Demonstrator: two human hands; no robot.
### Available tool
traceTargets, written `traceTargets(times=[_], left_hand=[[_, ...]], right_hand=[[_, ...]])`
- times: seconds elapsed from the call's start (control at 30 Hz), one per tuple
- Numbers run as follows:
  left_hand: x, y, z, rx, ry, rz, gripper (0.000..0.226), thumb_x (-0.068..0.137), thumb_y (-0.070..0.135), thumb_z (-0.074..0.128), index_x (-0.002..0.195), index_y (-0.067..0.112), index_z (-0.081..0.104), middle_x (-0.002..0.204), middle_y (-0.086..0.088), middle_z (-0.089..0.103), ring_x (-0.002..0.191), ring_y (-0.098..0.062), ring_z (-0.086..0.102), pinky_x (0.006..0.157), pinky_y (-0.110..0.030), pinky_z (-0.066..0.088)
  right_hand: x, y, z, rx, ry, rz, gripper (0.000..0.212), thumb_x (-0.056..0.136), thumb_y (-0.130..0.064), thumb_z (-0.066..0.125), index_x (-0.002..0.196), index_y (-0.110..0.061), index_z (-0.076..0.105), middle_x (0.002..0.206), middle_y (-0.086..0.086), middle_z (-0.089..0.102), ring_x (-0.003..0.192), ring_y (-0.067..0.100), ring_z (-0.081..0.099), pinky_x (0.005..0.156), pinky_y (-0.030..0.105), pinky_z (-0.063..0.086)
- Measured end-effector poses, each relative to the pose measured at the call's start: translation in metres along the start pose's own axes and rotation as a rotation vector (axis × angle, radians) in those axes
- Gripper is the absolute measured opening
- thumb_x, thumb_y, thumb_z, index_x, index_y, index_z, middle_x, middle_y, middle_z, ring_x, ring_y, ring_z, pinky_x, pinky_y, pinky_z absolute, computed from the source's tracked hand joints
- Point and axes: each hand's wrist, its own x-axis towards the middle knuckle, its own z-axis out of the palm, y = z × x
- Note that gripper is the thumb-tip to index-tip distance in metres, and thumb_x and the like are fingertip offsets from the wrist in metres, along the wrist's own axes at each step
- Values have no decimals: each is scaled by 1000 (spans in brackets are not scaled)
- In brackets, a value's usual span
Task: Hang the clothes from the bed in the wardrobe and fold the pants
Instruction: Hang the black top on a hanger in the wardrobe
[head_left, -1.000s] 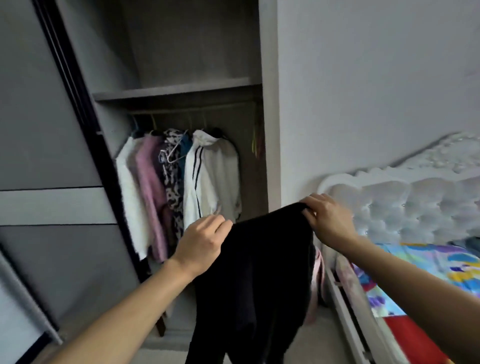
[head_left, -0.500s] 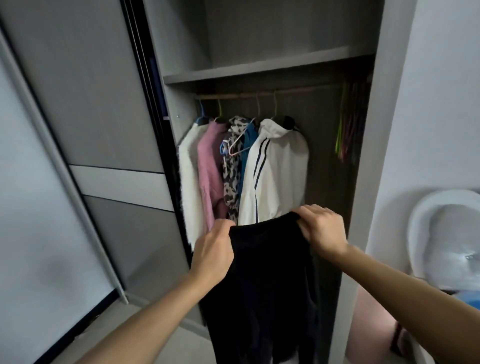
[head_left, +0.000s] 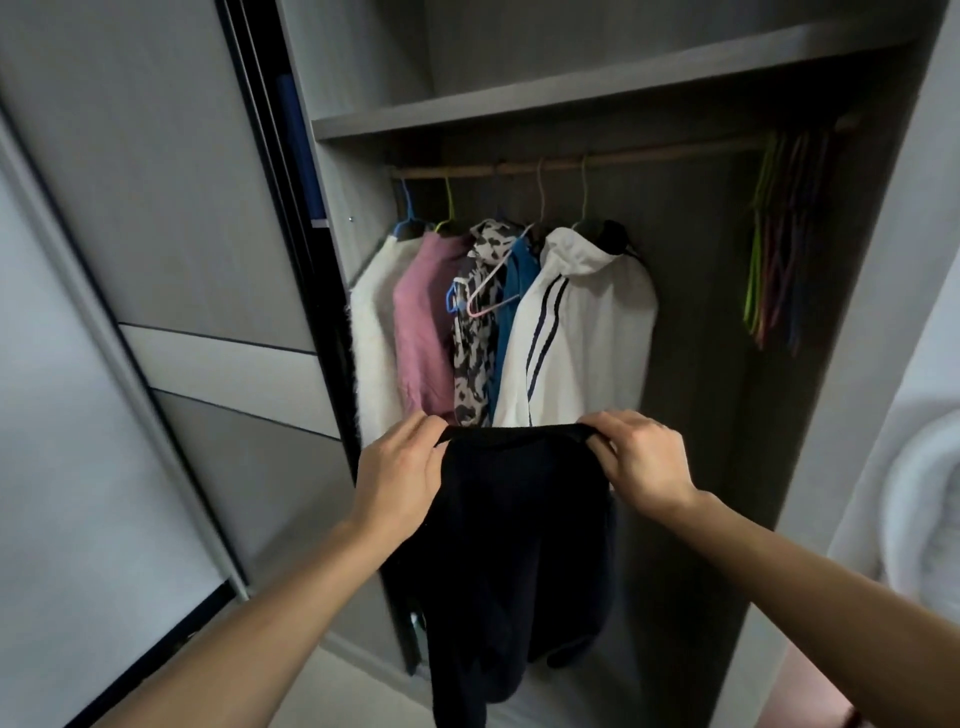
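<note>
Pinching the black pants (head_left: 519, 545) by the waistband, left hand (head_left: 397, 475) and right hand (head_left: 641, 460) hold them below the white striped jacket (head_left: 576, 332).

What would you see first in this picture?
The left hand and right hand hold up a black garment by its top edge, in the middle. Behind it a white jacket with dark stripes hangs on the wardrobe rail, and empty coloured hangers bunch at the rail's right end.

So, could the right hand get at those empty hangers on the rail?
Probably, once freed: nothing hangs between the right hand and the empty hangers, but it grips the black garment.
</note>
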Motion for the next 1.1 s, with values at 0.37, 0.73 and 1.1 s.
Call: traceTargets(times=[0.37,0.73,1.1], left_hand=[[74,-78,40,56,-51,433,7,82,16,66,87,12,62,57,5,62,39,-14,55,34,-23,43],[147,-80,90,-104,37,610,18,83,21,50,73,12,62,52,4,57,37,-20,55,33,-24,34],[218,-45,127,0,69,626,12,79,11,46,70,10,55,48,0,49,33,-25,50,34,-23,27]], right_hand=[[43,0,46,-105,-14,219,20,96,-26,52,110,-26,66,102,-8,68,95,15,64,76,36,53],[50,0,44,-287,-79,492,20,94,-28,51,110,-26,64,107,-8,67,103,19,61,77,35,50],[173,81,-63,-599,153,490,25,91,-29,56,114,-22,64,110,5,61,104,29,58,73,38,48]])
